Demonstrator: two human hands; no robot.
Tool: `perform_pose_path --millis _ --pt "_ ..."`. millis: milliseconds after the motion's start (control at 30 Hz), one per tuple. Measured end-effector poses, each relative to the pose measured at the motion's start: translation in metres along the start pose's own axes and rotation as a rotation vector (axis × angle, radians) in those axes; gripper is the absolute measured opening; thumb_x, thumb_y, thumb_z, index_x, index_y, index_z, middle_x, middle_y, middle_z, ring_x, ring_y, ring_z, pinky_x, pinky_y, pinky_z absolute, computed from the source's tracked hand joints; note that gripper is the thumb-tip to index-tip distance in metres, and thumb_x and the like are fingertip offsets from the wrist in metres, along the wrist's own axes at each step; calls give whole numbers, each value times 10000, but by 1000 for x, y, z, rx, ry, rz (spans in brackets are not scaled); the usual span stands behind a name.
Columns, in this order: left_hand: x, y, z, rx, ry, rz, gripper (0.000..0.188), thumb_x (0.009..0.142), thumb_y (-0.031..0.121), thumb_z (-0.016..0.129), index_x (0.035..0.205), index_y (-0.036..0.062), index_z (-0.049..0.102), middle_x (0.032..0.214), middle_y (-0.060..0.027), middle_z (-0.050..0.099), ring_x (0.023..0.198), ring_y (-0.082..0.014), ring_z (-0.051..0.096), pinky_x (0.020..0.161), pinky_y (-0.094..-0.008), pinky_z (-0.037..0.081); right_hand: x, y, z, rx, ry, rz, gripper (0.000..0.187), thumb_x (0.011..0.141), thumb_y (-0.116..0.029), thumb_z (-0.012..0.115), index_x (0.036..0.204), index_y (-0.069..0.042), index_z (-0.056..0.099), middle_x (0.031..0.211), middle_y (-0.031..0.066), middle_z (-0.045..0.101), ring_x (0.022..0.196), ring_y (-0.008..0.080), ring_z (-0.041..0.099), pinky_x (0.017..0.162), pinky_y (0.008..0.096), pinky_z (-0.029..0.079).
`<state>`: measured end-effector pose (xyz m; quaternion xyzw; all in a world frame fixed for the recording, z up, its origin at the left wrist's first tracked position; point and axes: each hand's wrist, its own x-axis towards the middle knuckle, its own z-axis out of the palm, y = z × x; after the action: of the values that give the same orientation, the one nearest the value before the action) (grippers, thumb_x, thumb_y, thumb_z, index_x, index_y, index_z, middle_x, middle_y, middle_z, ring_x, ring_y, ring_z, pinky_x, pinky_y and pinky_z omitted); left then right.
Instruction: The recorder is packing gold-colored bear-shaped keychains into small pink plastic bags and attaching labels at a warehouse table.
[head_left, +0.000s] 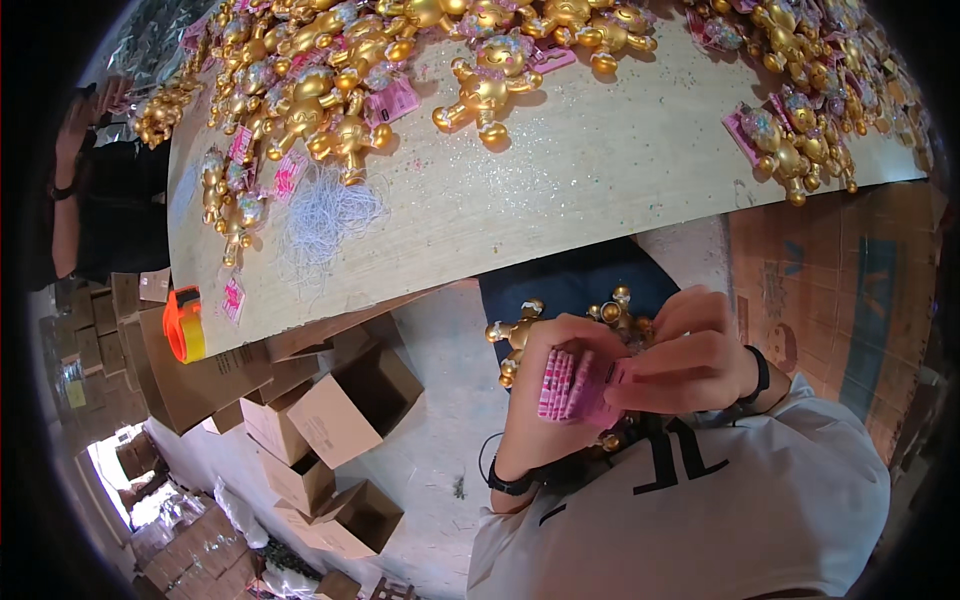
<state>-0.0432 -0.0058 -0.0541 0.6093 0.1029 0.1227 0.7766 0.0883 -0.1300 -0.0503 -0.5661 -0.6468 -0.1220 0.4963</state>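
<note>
My left hand [568,335] is closed around a small stack of pink cards [558,388] held close in front of my body. My right hand [690,355] pinches a pink card [600,395] at the stack's right side with thumb and fingers. Behind and below my hands, several shiny gold figures [515,335] rest on the dark cloth [540,275] over my lap; my hands partly hide them. Whether a figure hangs from the cards cannot be made out.
A pale table [560,180] ahead carries heaps of gold figures [300,115] with pink tags, glitter and tangled clear string [330,215]. An orange-and-yellow object [183,325] sits at its left corner. Open cardboard boxes [355,405] stand lower left; a large carton [830,290] stands right. Another person's arm [65,200] shows far left.
</note>
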Motion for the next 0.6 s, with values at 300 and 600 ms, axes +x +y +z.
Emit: perform_pose_path --millis 300,600 --pt "4 10 0 33 33 -82 508 634 19 839 1010 71 501 935 -45 564 844 -134 579 749 -242 462 -2 -4 -8 -161 -71 -56 286 653 -115 702 937 -83 714 1023 32 644 822 157 549 690 249 489" --pt "2 6 -5 -3 -35 -54 555 595 -5 847 1029 66 509 944 -44 518 863 -141 552 758 -257 443 -12 -2 -1 -11 -79 -67 152 666 -103 685 808 -68 643 1037 56 655 885 237 594 750 321 504"
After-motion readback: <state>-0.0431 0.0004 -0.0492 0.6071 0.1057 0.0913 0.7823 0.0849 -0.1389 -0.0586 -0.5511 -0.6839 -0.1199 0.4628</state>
